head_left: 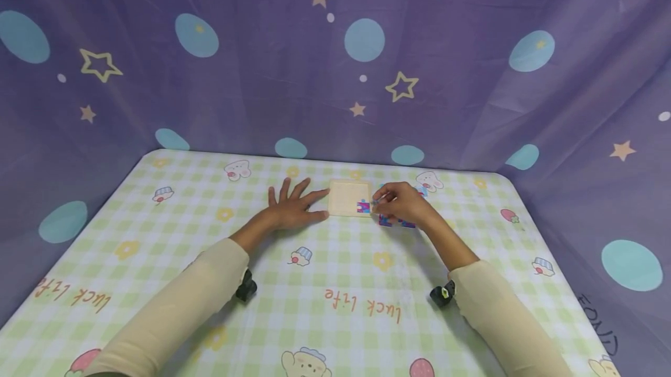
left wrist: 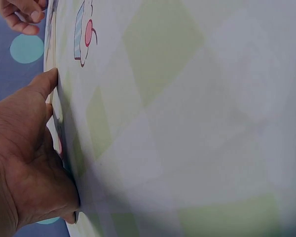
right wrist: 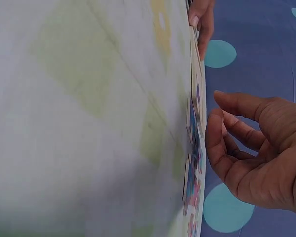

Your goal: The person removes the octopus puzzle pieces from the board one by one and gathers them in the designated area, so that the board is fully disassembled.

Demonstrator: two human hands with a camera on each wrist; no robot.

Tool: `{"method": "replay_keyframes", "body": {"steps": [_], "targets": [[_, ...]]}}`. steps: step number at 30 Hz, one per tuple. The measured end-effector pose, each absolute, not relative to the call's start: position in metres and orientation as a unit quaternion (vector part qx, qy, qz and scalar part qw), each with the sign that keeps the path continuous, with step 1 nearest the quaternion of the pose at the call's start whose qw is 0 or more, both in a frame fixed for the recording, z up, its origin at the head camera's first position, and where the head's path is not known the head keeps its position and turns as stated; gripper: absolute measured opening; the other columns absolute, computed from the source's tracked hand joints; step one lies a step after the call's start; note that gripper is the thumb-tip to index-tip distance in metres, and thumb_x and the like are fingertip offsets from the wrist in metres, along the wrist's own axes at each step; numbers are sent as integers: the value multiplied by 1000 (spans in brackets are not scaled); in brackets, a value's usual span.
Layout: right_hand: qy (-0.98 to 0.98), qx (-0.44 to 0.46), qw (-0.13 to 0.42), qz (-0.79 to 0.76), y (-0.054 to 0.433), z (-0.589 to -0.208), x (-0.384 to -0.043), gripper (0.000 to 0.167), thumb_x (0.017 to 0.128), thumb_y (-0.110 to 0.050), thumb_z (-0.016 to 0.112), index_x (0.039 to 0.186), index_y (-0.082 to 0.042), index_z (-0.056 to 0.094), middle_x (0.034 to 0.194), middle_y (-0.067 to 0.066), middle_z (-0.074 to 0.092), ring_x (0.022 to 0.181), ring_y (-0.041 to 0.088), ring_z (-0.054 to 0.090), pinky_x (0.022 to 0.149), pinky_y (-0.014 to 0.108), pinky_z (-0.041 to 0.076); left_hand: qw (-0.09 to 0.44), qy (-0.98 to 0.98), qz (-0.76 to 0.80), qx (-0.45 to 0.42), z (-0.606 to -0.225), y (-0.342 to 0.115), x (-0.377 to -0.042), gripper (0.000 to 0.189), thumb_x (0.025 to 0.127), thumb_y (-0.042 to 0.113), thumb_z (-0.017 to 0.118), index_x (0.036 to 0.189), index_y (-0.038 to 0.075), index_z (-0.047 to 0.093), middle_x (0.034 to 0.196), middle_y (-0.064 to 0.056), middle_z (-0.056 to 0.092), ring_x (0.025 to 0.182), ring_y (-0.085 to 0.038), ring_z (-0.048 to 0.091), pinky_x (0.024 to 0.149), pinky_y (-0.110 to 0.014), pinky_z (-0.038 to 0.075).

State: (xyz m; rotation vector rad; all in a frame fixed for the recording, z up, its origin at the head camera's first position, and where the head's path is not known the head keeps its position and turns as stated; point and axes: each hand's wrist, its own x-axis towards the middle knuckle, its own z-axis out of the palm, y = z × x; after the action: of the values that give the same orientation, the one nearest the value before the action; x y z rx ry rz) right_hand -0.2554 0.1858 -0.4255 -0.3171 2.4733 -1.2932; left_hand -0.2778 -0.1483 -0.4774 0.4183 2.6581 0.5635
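Observation:
A square wooden puzzle tray (head_left: 343, 198) lies toward the far side of the table, with one pink-and-blue jigsaw piece (head_left: 363, 207) in its near right corner. My left hand (head_left: 293, 211) rests beside the tray, fingers spread, its thumb and forefinger touching the left edge. Just right of the tray, my right hand (head_left: 401, 201) is held above loose jigsaw pieces (head_left: 407, 225), fingers curled. Its fingertips appear to pinch a small bluish jigsaw piece (head_left: 374, 204), mostly hidden; the right wrist view does not show it clearly. Several loose pieces (right wrist: 191, 180) lie beneath that hand.
A green-and-white checked cloth (head_left: 335, 266) with cartoon prints covers the table. Behind and at the sides hangs a purple curtain (head_left: 272, 74) with stars and blue dots. Small black devices (head_left: 442, 294) sit at both wrists.

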Motion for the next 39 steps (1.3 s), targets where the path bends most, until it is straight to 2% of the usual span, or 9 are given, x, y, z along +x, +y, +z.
{"method": "replay_keyframes", "body": {"steps": [7,18,27,34,39], "targets": [[862,-104,172,-466,174,-430,-259,35,99,-7,84,131,4,75,94,7,70,69,15,66,68,29,60,194,949,201,148,-478,-148,-279,80,106,82,51,177,57,25,193,4,-9,173,-44,-32,130,-82,-21],[865,-93,161,-465,163,-434,-263,37,95,-1,86,130,5,76,93,5,68,65,12,70,67,28,64,196,948,202,148,-476,-147,-277,80,107,80,51,178,55,25,193,3,-9,173,-44,-32,130,-82,-21],[868,-102,179,-451,159,-431,-264,38,98,1,82,135,5,76,104,11,69,71,15,75,73,33,69,198,948,203,146,-468,-144,-271,80,108,78,50,179,51,25,193,1,-9,173,-45,-32,130,-80,-22],[870,-99,170,-451,157,-433,-264,33,96,2,83,128,4,76,98,8,67,68,15,75,69,32,68,194,948,203,148,-471,-146,-273,80,107,79,49,178,52,24,194,0,-8,173,-45,-31,131,-80,-22],[877,-99,158,-443,156,-432,-264,31,93,1,85,123,1,75,104,12,71,67,16,75,67,31,66,194,948,203,149,-473,-146,-274,80,107,81,49,178,54,24,193,2,-8,173,-44,-32,131,-80,-21]]}}
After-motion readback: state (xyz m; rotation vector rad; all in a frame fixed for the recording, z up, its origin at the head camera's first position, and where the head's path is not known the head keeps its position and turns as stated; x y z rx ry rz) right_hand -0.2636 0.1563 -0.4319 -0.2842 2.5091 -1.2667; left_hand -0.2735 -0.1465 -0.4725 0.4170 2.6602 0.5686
